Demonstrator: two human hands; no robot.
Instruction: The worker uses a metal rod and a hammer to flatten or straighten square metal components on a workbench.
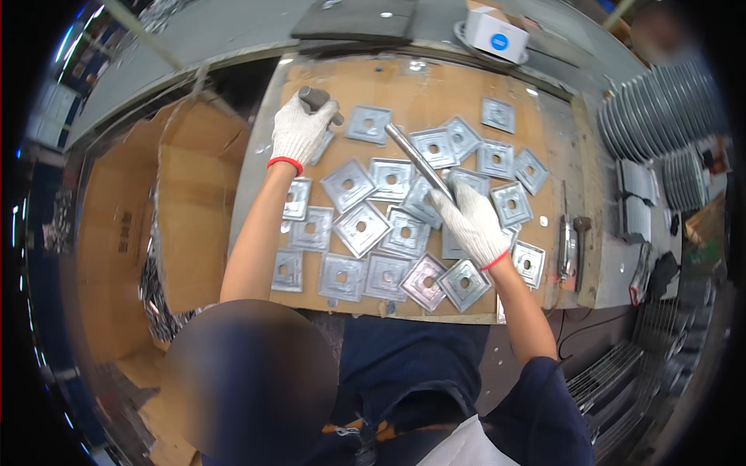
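My left hand (pixel 298 133), in a white knitted glove with a red cuff, is at the far left of the cardboard-covered worktop. Its fingers are closed round a short grey cylindrical piece (pixel 314 96), whose exact kind I cannot tell. My right hand (pixel 472 225), gloved the same way, grips the lower end of a shiny metal rod (pixel 418 159). The rod slants up and to the left above the worktop. Under and around both hands lie several square metal plates (pixel 362 227) with a central hole, some overlapping. The right hand hides part of a few plates.
An open cardboard box (pixel 190 210) stands left of the worktop, with metal pieces (pixel 159 299) beside it. A hammer (pixel 581 248) lies at the right edge. Stacked round metal discs (pixel 660 109) stand far right. A white box (pixel 497 35) sits at the back.
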